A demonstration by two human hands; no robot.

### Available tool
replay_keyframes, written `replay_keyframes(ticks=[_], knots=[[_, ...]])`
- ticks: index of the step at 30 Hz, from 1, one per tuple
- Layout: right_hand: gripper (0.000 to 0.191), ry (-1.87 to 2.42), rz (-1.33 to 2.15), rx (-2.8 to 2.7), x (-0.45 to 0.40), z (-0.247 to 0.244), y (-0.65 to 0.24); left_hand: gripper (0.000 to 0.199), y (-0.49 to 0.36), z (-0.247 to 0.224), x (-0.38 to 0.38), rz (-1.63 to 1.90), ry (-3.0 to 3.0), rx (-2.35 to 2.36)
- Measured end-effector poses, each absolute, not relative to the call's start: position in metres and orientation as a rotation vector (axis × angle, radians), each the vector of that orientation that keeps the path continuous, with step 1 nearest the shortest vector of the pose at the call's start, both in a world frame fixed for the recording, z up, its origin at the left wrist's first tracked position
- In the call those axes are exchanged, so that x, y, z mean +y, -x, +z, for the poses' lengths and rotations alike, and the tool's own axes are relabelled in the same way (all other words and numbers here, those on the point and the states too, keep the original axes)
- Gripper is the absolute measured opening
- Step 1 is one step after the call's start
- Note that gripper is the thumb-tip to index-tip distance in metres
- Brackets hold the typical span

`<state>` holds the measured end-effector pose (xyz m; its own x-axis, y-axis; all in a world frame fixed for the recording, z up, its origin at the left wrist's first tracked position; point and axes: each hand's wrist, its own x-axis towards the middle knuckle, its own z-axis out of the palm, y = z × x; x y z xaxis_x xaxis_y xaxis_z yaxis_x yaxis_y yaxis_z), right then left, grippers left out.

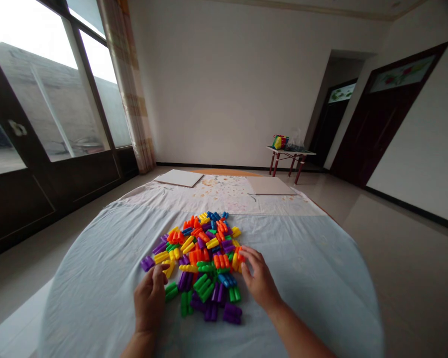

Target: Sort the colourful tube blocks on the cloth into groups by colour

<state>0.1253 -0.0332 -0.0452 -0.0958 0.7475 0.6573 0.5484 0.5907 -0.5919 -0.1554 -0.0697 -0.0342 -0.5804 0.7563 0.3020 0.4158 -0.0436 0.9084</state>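
A heaped pile of bright plastic toy blocks [209, 243] in orange, yellow, green, blue and purple lies on the cloth between my hands. At its left edge is my left hand [149, 298], loosely bent, with fingertips beside a yellow block [169, 269]; part of its fingers is hidden behind the hand. On the opposite side my right hand [259, 278] has thumb and index finger apart, its fingertips at an orange block [239, 254]. A green block [170, 292] lies close to my left hand, and a purple block [232, 314] is at the near edge of the pile.
A pale blue cloth [302, 278] covers the round table. Two flat boards, one white [179, 177] and one beige [272, 186], lie at its far side. Behind stands a small table [291, 150] bearing a colourful bag [280, 142]. Glazed doors [67, 99] line the left.
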Motion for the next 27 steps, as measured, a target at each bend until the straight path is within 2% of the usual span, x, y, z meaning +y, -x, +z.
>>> replay_keyframes(ticks=[7, 13, 15, 20, 27], knots=[[0.049, 0.959, 0.360, -2.104, -0.029, -0.022, -0.095, 0.046, 0.154, -0.035, -0.066, 1.640, -1.234, 1.940], [0.051, 1.016, 0.401, -2.218, -0.034, -0.023, -0.090, 0.045, 0.155, -0.040, -0.064, 1.609, -1.242, 1.947], [0.049, 1.064, 0.392, -2.224, -0.035, -0.019, -0.092, 0.045, 0.155, -0.040, -0.063, 1.599, -1.246, 1.947], [0.026, 1.319, 0.335, -2.160, -0.030, -0.002, -0.101, 0.044, 0.154, -0.038, -0.063, 1.591, -1.261, 1.938], [0.028, 1.103, 0.320, -2.107, -0.039, 0.000, -0.102, 0.043, 0.154, -0.037, -0.064, 1.634, -1.299, 1.919]])
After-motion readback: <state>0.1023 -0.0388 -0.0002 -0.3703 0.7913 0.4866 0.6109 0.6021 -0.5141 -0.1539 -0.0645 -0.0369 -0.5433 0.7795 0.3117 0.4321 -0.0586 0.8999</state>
